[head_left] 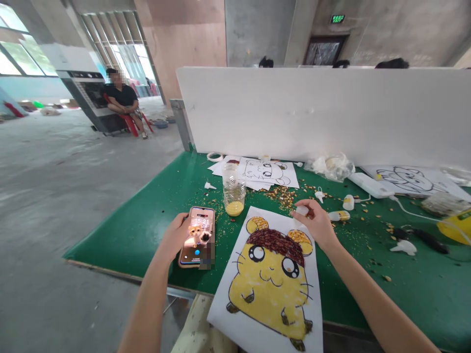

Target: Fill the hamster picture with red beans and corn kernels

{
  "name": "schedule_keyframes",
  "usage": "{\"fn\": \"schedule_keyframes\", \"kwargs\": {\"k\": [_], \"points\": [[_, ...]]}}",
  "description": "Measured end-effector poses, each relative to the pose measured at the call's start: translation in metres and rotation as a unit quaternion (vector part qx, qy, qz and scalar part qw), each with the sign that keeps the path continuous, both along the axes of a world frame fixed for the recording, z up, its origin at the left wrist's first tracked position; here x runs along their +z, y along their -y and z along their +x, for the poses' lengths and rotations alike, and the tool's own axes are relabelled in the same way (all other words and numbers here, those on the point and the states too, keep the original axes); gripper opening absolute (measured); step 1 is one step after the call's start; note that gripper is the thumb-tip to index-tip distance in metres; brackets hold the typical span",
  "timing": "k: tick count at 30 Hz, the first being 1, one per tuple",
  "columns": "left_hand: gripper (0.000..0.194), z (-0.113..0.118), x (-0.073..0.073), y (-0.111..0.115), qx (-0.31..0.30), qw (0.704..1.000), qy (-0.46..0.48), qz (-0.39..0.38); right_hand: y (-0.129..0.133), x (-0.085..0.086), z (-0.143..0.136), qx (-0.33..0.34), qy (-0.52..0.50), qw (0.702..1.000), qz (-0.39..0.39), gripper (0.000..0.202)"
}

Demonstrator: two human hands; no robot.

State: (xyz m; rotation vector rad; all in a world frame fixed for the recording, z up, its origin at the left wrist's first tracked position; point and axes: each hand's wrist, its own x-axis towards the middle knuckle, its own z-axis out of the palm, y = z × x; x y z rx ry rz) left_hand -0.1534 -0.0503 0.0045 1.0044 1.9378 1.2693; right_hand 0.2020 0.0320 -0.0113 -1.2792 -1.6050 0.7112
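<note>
My left hand [175, 240] closes on the left edge of a smartphone [202, 230], whose lit screen shows a cat picture and the clock. Between the fingers of my right hand [317, 221] is a small translucent white piece [301, 211], partly covered by them; its kind is unclear. That hand is over the upper right corner of a paper hamster picture [270, 294]. The picture's body is filled in yellow, its head with dark red beans and its ears with yellow kernels. It overhangs the table's front edge. A clear plastic jar [234, 193] with yellow grains at its bottom stands behind the phone.
Loose seeds [281, 196] lie scattered across the green table [136, 215]. Behind are drawing sheets [263, 171], a tape roll [215, 157], a plastic bag [333, 166] and a white partition [312, 113]. Glue bottles [338, 215] and a cabled white box [370, 185] lie right. A person [123, 100] sits far left.
</note>
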Motion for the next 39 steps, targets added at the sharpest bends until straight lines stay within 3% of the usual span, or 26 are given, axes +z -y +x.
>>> {"fn": "schedule_keyframes", "kwargs": {"k": [4,7,9,14,19,24,39], "points": [[0.047,0.009,0.002,0.003,-0.006,0.995,0.083,0.046,-0.004,-0.004,0.002,0.002,-0.002,1.000,0.017,0.032],[0.044,0.024,0.013,0.011,-0.004,0.986,0.144,0.087,-0.005,-0.007,0.003,0.004,-0.004,1.000,0.012,0.030],[0.040,0.041,0.023,0.017,-0.010,0.964,0.232,0.129,-0.003,-0.007,0.002,0.003,-0.002,1.000,0.008,0.029],[0.030,0.101,0.030,0.023,-0.137,0.921,0.339,0.131,-0.001,-0.005,0.000,-0.005,0.009,1.000,0.002,0.029],[0.024,0.140,0.022,0.013,-0.189,0.892,0.385,0.140,-0.006,-0.007,0.003,-0.008,0.009,0.999,0.035,0.028],[0.026,0.147,0.022,0.008,-0.187,0.878,0.423,0.121,-0.007,-0.006,0.005,-0.014,0.011,0.999,0.045,0.026],[0.033,0.147,0.021,0.009,-0.151,0.882,0.438,0.090,-0.004,-0.002,0.003,-0.014,0.022,0.998,0.056,0.024]]}}
